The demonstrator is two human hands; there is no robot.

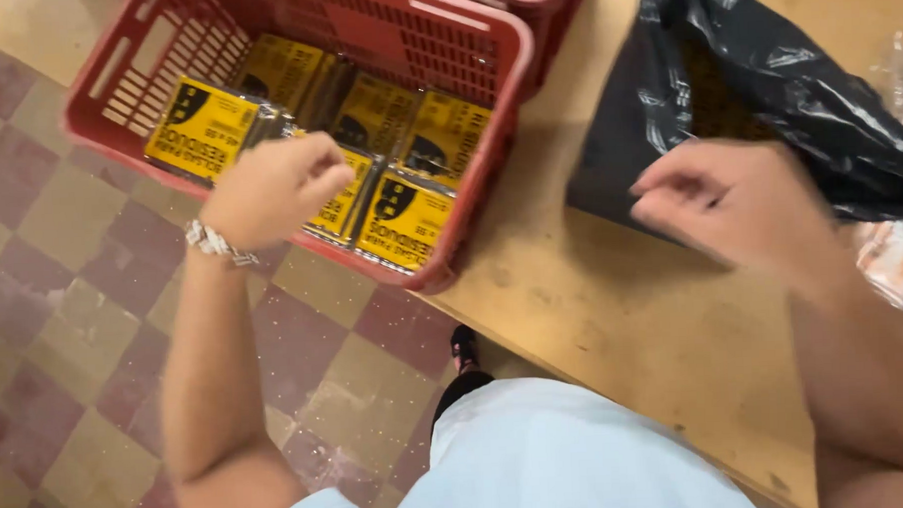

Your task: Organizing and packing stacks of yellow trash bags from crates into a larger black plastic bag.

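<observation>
Yellow packets (402,222) with black print are stacked flat in the red plastic crate (487,113), filling its floor in rows, which makes sense since lying flat they can be picked off the top one at a time. Left hand (274,188) hovers right over the packets at the crate's 6 o'clock rim, fingers curled in toward the palm; it's a bit blurred, so I honestly can't tell if that grip is pinching a packet edge or just closed on nothing. There's a beaded bracelet (214,242) on that wrist. Over at 3 o'clock from the crate, the right hand (725,199) sits at the near edge of a black plastic bag (766,83), fingers bent and loosely closed, apparently touching the bag's rim, though I can't see anything actually held. Bag lies slumped on the wooden tabletop (594,309) just beside the crate. Crate overhangs the tabletop's edge, above the checkered floor (63,298) at 9 o'clock.
</observation>
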